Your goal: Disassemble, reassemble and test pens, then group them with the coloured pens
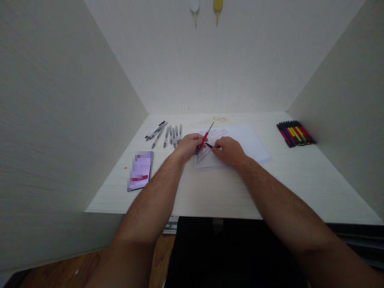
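My left hand (189,146) is closed around a red pen barrel (204,139), held at a slant. A thin grey rod, which looks like a refill, sticks out of its upper end. Close by on the right, the fingertips of my right hand (230,150) pinch a small black pointed pen part (209,145). Its point reaches toward the barrel; whether the two touch, I cannot tell. Beneath both hands lies white paper (255,145) with scribbled lines on its left part.
Several clear pens (173,135) lie left of the paper, with more pens (156,131) behind them. A phone (141,171) with a lit screen rests at front left. Black-tipped red, yellow and blue pens (295,133) form a row at right. Walls enclose the white table (210,192).
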`<state>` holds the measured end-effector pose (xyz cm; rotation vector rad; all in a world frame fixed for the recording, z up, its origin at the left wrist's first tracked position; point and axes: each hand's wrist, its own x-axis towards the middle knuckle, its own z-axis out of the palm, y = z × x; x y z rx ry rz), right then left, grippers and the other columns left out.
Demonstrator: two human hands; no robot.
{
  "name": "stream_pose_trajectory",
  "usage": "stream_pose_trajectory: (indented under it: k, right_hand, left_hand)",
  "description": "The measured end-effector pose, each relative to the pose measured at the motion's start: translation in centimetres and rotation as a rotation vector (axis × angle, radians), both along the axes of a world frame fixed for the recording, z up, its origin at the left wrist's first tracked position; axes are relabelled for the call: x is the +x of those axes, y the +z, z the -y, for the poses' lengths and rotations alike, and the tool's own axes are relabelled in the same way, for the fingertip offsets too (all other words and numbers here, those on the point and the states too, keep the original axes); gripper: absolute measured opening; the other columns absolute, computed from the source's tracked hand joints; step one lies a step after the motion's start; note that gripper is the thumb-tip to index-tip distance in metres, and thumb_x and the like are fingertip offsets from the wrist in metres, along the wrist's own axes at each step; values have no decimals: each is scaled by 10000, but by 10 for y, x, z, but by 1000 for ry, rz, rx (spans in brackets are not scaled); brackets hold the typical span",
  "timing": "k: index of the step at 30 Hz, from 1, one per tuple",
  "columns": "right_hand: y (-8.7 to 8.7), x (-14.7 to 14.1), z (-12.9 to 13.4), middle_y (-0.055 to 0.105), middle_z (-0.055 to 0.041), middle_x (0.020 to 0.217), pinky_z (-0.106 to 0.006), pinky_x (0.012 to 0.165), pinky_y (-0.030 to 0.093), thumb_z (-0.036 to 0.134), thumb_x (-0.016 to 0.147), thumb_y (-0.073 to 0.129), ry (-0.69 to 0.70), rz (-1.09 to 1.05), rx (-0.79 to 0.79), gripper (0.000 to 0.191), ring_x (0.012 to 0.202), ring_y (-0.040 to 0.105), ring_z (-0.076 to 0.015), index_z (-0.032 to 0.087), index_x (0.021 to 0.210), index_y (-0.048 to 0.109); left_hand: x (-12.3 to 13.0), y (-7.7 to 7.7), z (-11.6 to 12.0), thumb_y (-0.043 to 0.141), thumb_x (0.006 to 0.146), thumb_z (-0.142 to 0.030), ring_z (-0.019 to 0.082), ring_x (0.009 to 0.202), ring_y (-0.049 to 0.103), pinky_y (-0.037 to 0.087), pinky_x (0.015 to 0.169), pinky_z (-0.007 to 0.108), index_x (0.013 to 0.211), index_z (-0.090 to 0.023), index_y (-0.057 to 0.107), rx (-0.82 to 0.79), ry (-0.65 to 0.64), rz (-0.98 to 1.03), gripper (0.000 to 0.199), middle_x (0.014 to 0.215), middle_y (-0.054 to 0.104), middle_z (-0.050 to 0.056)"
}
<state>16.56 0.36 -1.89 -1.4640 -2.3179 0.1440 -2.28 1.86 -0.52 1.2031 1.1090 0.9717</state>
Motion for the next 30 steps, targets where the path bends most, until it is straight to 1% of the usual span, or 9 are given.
stream_pose_trajectory:
  k: [2, 6, 10, 15, 18, 20, 25, 27, 30]
  right_hand:
    - [0, -1, 1, 694, -87, 949, -338, 797, 438, 352, 876, 592, -26, -19, 21, 201, 924, 592, -227, 199, 917, 716]
    - [-2, -3, 0, 696, -88, 1040, -341, 814, 440, 368, 874, 608, 13, 12, 11, 254, 984, 591, -238, 219, 1057, 701]
    - [-4, -5, -3, 707, -86, 1006, -340, 784, 444, 295, 889, 567, -11, 47, -21, 216, 952, 609, -239, 218, 1036, 705]
    - [-6, -6, -4, 710, -109, 1026, -353, 813, 451, 215, 881, 514, -76, -26, -46, 262, 950, 630, -247, 184, 1057, 706]
    - [-6, -4, -7, 714, -109, 1028, -353, 856, 452, 187, 878, 487, -131, -167, -29, 277, 956, 632, -235, 170, 1035, 714]
    - [-5, -2, -10, 723, -83, 990, -338, 851, 460, 171, 852, 502, -169, -326, -26, 255, 920, 637, -210, 179, 990, 716]
    - [-2, 2, -17, 696, -31, 787, -303, 687, 470, 228, 764, 592, -230, -766, -109, 139, 698, 610, -162, 170, 863, 670]
    - [-2, 2, -18, 674, -15, 739, -292, 645, 452, 247, 741, 604, -225, -859, -133, 120, 653, 585, -151, 175, 826, 648]
    - [-2, 1, -17, 651, 0, 701, -283, 612, 428, 262, 716, 614, -212, -927, -162, 118, 621, 558, -142, 181, 802, 631]
  left_hand:
    - [0, 1, 0, 562, 697, -122, 87, 504, 501, 345, 513, 219, 808, -123, 666, -11, 0, -9, 152, 613, 616, 21]
    - [0, 2, 0, 555, 695, -119, 89, 492, 499, 340, 498, 219, 793, -131, 659, -23, 7, -26, 144, 612, 619, 20]
    - [0, 1, 0, 558, 695, -116, 87, 482, 496, 335, 489, 217, 782, -137, 650, -30, 5, -19, 129, 603, 619, 18]
    - [0, 0, 0, 564, 692, -119, 89, 484, 495, 341, 492, 219, 791, -136, 651, -39, -1, -29, 133, 604, 622, 18]
    - [0, 3, 1, 570, 683, -121, 87, 494, 492, 346, 504, 217, 779, -137, 650, -15, 18, -32, 126, 598, 612, 8]
    - [1, 5, 3, 573, 686, -125, 88, 515, 500, 359, 524, 217, 775, -137, 656, 11, 28, -36, 122, 604, 611, 6]
    - [4, 9, 6, 571, 702, -125, 96, 576, 528, 387, 581, 222, 780, -139, 672, 67, 0, -24, 128, 631, 621, 13]
    - [5, 9, 7, 571, 701, -121, 95, 576, 524, 385, 583, 223, 768, -141, 665, 66, -17, -19, 117, 632, 620, 12]
    - [5, 10, 8, 572, 701, -117, 95, 577, 522, 386, 588, 225, 764, -143, 659, 64, -28, -28, 111, 640, 623, 12]
